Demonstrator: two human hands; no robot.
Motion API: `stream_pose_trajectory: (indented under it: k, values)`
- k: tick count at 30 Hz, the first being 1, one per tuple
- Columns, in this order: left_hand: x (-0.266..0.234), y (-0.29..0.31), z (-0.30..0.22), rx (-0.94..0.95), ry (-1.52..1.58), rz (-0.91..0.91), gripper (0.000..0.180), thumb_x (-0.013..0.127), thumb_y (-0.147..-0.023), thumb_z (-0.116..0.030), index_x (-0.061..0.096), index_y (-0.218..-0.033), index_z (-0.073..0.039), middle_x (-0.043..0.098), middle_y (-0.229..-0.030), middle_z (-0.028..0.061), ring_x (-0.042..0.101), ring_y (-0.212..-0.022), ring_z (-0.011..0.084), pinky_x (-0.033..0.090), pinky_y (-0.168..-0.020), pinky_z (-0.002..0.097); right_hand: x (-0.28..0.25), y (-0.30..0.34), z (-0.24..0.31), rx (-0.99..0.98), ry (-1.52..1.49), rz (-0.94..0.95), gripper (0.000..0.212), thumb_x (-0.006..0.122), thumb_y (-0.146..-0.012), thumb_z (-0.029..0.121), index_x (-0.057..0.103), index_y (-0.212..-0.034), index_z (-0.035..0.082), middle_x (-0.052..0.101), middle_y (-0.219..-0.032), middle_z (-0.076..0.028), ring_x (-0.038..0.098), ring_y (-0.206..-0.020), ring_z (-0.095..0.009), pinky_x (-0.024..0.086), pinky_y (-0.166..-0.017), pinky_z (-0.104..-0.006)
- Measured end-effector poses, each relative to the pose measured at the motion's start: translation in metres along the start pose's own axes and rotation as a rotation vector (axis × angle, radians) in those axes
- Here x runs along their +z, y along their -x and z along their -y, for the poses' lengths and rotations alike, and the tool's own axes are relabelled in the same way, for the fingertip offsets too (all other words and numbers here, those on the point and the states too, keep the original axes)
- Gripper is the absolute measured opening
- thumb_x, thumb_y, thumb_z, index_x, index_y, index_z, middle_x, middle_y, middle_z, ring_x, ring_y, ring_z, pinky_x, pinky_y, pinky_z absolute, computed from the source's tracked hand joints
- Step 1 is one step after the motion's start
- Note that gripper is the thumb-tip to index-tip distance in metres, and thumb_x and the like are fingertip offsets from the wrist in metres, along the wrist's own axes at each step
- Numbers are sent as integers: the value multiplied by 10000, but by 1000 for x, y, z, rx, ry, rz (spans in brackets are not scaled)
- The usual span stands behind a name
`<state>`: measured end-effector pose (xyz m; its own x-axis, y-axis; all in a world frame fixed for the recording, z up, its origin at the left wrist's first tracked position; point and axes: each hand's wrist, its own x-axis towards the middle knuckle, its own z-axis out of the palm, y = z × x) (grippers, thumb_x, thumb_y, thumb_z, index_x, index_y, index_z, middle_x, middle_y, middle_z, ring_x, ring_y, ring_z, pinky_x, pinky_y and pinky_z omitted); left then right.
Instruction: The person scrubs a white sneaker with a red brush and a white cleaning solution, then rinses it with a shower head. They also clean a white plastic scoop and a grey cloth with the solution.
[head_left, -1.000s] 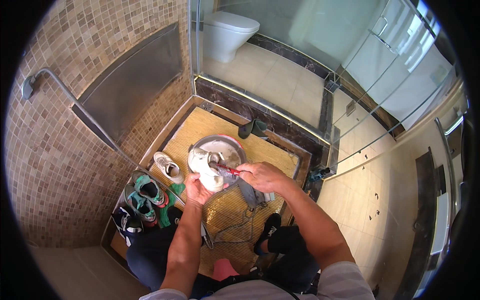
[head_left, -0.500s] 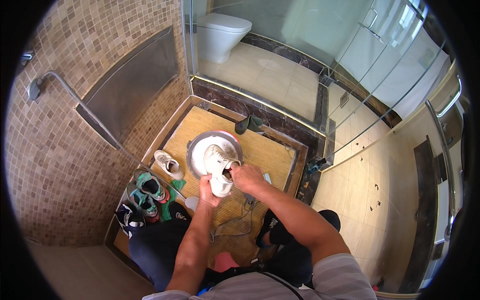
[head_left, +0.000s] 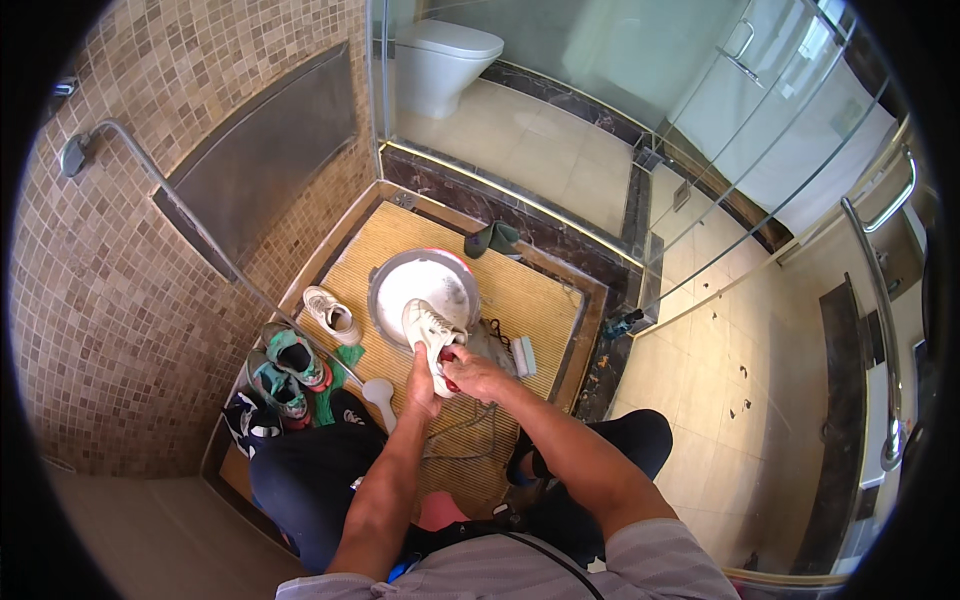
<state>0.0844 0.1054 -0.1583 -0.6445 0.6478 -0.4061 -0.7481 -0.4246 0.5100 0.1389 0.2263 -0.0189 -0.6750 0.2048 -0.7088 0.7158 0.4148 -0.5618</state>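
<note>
Over the near rim of the grey basin (head_left: 378,312) I hold a white lace-up sneaker (head_left: 432,322), its toe toward the white suds (head_left: 425,280). My left hand (head_left: 424,385) is closed round the side and heel of it. My right hand (head_left: 474,376) has its fingers bent at the shoe's opening, where something red (head_left: 447,356) shows; whether that is lining or a held tool I cannot tell. Beyond this hand lies a greyish item with dark laces (head_left: 490,343), partly hidden. A pale brush-like block (head_left: 523,356) is beside it.
A second white sneaker (head_left: 332,315) stands left of the basin. Several colourful shoes (head_left: 285,375) are lined up by the tiled wall, near a white shower head (head_left: 378,391). A grey hose (head_left: 470,455) curls on the ribbed mat (head_left: 400,232). Dark green shoes (head_left: 490,239) lie at the far edge.
The sneaker has turned and come off the middle of the basin, so more suds show. Red now shows at its opening. The items beyond my right hand are less covered.
</note>
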Motion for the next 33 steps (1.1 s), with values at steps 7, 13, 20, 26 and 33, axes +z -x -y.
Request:
stream_pose_trajectory:
  k: [7, 13, 20, 26, 33]
  values:
    - [11, -5, -5, 34, 6, -2, 583, 404, -1088, -549, 577, -1356, -62, 698, -1120, 68, 664, -939, 200, 546, -872, 371, 21, -2, -28, -132, 395, -179, 681, 469, -1026, 305, 245, -1597, 8, 660, -1249, -313, 673, -1097, -440, 518, -955, -502]
    - [29, 6, -13, -17, 59, -1, 637, 387, -1083, -579, 550, -1415, -59, 683, -1235, 83, 653, -1101, 237, 522, -994, 388, 0, 1, -7, -167, 413, -209, 519, 468, -1011, 246, 382, -1449, -17, 683, -1135, -331, 667, -1054, -493, 517, -905, -550]
    - [10, -8, -8, -19, -111, -134, 698, 326, -1084, -617, 536, -1430, -49, 676, -1234, 87, 644, -1090, 225, 521, -972, 391, 26, -44, -28, -313, 164, -288, 403, 489, -980, 181, 475, -1322, -30, 679, -1021, -361, 676, -948, -512, 515, -810, -566]
    - [9, -11, -37, -16, -119, -277, 685, 323, -1089, -607, 548, -1411, -47, 679, -1213, 83, 645, -1065, 228, 531, -947, 392, 49, 11, -39, -487, 95, -208, 488, 482, -1052, 261, 401, -1428, -40, 668, -925, -348, 653, -872, -525, 493, -753, -583]
    - [-10, -15, -14, -8, -104, -195, 690, 336, -1080, -621, 519, -1441, -63, 663, -1263, 82, 640, -1117, 233, 522, -974, 383, 50, -54, -42, -496, -28, -309, 380, 467, -1038, 255, 458, -1289, -31, 663, -964, -352, 653, -897, -530, 505, -778, -568]
